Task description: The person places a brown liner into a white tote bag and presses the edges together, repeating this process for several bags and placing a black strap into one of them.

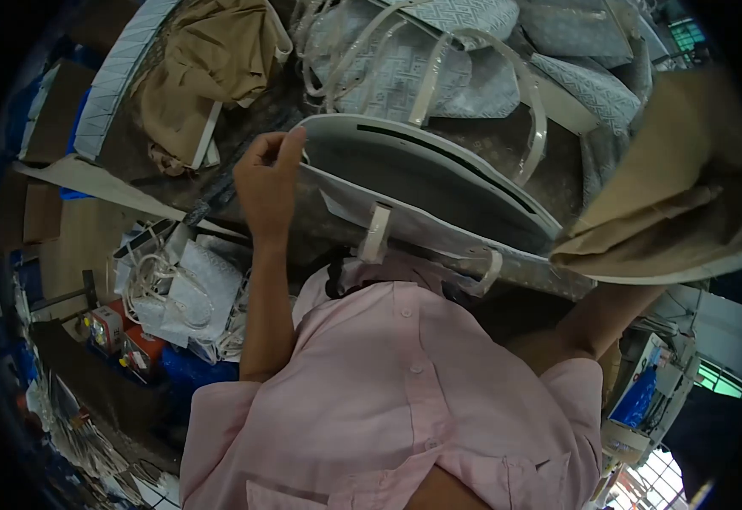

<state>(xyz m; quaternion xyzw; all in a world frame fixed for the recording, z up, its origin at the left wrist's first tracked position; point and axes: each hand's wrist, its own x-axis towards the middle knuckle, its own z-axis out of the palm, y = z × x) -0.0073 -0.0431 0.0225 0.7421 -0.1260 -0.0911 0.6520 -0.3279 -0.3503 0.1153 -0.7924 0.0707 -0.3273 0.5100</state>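
An open white bag [464,223] with a grey inside and wrapped handles lies in front of my body, its mouth facing up. My left hand [271,174] is at the bag's left corner, its fingers curled and the thumb against the rim. A large tan lining piece [660,204] with a pale edge is raised at the right, over the bag's right end. My right forearm reaches up beneath this piece, which hides my right hand.
Patterned white bags [422,76] with looped handles are piled at the back. Tan fabric [205,59] lies at the back left. More white bags [186,289] sit lower left, near red boxes [140,348] and blue plastic.
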